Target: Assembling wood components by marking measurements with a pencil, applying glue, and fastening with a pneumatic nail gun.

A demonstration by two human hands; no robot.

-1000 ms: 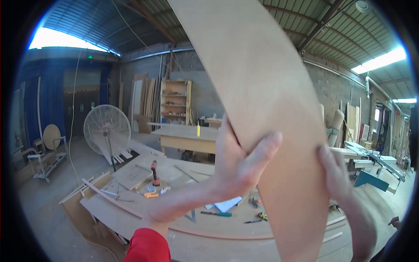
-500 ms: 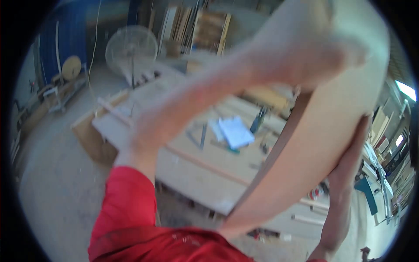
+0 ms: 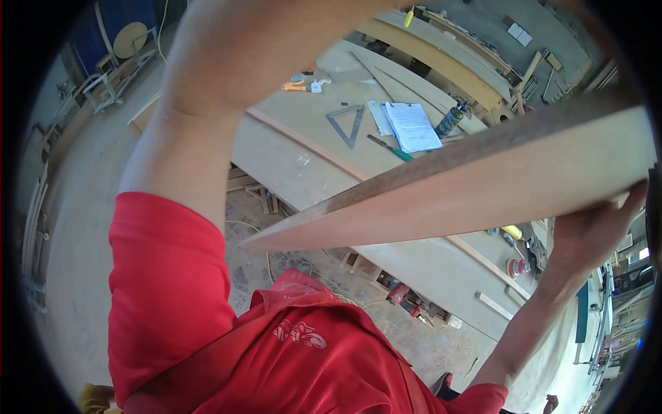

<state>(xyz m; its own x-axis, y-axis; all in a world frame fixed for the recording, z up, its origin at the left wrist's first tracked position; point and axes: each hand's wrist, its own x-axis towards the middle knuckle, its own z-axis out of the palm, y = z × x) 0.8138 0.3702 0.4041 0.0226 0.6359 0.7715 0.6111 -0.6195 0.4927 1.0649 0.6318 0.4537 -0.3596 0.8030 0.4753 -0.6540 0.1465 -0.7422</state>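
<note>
A long pale wooden board (image 3: 448, 190), with a darker rough edge along its top, slants across the view. It narrows to a point at the lower left, over the floor gap by my body. My right hand (image 3: 600, 224) supports it from beneath at the right, its fingers closed against the board's underside. My left forearm rises across the upper left and leaves by the top edge. A dark blur at the upper right may be part of my left hand, but its fingers cannot be made out.
Below the board stands a broad worktable (image 3: 296, 162) with a set square (image 3: 347, 125), a clipboard of papers (image 3: 412, 127), a dark bottle (image 3: 452, 119), a green-handled tool (image 3: 400, 153) and wood strips. A red tool (image 3: 407, 297) lies underneath. Stacked boards (image 3: 441, 58) stand behind.
The board has swung from steep to a flatter slant, its narrow end now farther left and higher. My left arm has risen, its hand leaving clear view. My right hand has moved up and right.
</note>
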